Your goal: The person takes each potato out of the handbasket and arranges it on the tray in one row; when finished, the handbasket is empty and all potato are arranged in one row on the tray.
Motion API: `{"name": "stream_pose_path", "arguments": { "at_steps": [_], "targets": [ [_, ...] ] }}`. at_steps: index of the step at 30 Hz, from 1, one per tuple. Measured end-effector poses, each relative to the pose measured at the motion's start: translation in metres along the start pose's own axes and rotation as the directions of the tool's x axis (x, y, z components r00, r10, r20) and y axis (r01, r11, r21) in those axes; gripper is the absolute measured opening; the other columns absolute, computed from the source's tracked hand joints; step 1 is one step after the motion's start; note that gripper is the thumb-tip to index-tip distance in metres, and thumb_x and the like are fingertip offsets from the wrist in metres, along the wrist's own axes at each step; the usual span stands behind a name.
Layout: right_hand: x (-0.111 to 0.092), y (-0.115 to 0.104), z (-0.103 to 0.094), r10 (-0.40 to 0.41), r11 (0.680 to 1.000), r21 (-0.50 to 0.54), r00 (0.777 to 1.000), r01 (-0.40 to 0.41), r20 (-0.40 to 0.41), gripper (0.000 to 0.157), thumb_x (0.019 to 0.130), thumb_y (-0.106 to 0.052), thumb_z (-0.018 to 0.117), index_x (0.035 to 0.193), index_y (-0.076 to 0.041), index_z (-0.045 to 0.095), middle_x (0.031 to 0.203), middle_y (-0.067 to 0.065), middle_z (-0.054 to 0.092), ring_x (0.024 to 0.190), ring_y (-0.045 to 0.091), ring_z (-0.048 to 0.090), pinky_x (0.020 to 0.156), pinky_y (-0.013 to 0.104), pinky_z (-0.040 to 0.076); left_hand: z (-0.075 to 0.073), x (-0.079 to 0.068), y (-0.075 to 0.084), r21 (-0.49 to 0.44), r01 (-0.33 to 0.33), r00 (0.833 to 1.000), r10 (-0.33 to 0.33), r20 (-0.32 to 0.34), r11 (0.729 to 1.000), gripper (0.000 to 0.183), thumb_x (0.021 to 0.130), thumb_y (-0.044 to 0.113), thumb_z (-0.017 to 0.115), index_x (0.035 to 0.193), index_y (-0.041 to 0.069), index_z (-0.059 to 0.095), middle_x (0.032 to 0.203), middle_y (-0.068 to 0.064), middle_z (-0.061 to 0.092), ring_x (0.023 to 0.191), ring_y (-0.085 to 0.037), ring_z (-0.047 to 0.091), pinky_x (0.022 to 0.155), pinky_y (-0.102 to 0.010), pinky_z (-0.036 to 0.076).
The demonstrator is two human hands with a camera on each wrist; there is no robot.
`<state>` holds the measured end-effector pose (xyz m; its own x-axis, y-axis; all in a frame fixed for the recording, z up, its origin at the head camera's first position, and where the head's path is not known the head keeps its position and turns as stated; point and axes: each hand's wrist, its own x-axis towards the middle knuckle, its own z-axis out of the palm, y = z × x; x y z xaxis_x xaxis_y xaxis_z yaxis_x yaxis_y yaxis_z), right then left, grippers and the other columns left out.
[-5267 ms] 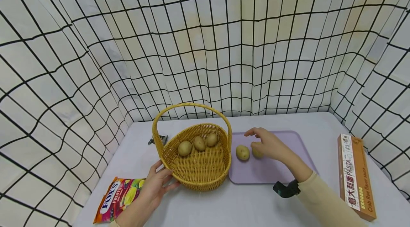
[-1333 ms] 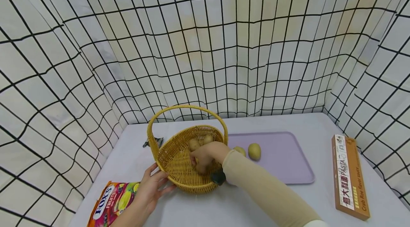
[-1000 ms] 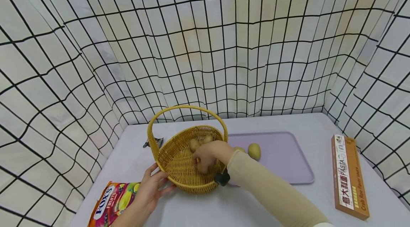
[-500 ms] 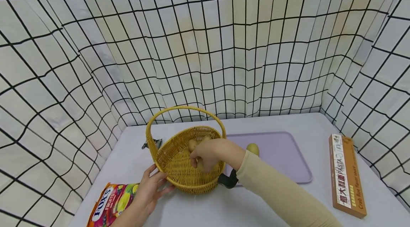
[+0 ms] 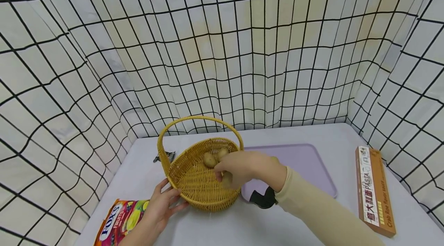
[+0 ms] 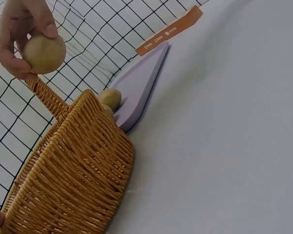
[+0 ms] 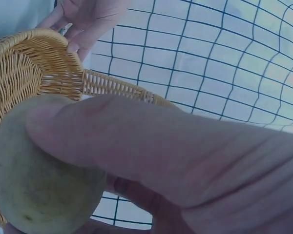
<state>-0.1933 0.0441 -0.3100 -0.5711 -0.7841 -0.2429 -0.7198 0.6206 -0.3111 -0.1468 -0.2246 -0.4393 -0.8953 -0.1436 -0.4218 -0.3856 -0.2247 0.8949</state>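
Observation:
A woven yellow basket (image 5: 194,184) with a hoop handle stands mid-table, with two potatoes (image 5: 209,159) at its far end. My right hand (image 5: 225,176) pinches a third potato (image 6: 44,52) between thumb and fingers, just above the basket's right rim. In the right wrist view that potato (image 7: 39,195) fills the lower left under my thumb (image 7: 136,141). My left hand (image 5: 163,205) rests flat against the basket's near left wall. Another potato (image 6: 110,97) lies on the purple tray (image 5: 305,169) beside the basket, mostly hidden behind my right hand in the head view.
A long orange pasta box (image 5: 372,190) lies at the right edge. A colourful candy bag (image 5: 119,221) sits at the front left, under my left forearm. A small dark metal object (image 5: 163,157) lies behind the basket's left side. Grid-patterned cloth walls enclose the table.
My right hand went from the tray into the basket, closed on a potato, and has now lifted it up and to the right, over the rim. My left hand stayed on the basket.

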Motion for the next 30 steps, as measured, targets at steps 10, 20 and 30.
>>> {"name": "stream_pose_path", "arguments": {
  "at_steps": [10,20,30],
  "targets": [
    [-0.023,0.016,0.003,0.026,0.998,0.052,1.000,-0.025,-0.012,0.022,0.090,0.001,0.062,0.105,-0.015,0.066,0.096,-0.007,0.059,0.082,0.008,0.052,0.071,0.022,0.049,-0.002,0.002,0.001,-0.003,0.017,1.000,-0.017,0.001,1.000,0.090,0.102,0.002,0.051,0.165,0.010,-0.012,0.168,-0.032,0.007,0.149,-0.051,0.031,0.102,-0.057,0.056],
    [-0.047,0.056,0.010,0.114,0.981,0.163,0.993,-0.107,-0.036,0.027,0.084,0.005,0.064,0.094,-0.018,0.057,0.084,-0.004,0.051,0.077,0.010,0.049,0.066,0.022,0.044,-0.001,0.004,0.000,-0.019,0.015,1.000,-0.015,0.012,1.000,0.091,0.102,0.003,0.052,0.165,0.010,-0.013,0.169,-0.030,0.010,0.150,-0.050,0.031,0.103,-0.058,0.055],
    [-0.065,0.112,0.025,0.144,0.944,0.317,0.981,-0.096,-0.131,0.030,0.083,-0.005,0.074,0.106,-0.015,0.057,0.105,0.002,0.060,0.084,0.016,0.054,0.067,0.027,0.048,-0.001,0.002,0.000,-0.034,0.018,1.000,-0.017,0.008,0.999,0.090,0.102,0.004,0.052,0.166,0.011,-0.012,0.169,-0.029,0.012,0.150,-0.049,0.032,0.104,-0.059,0.054]
  ]
}}
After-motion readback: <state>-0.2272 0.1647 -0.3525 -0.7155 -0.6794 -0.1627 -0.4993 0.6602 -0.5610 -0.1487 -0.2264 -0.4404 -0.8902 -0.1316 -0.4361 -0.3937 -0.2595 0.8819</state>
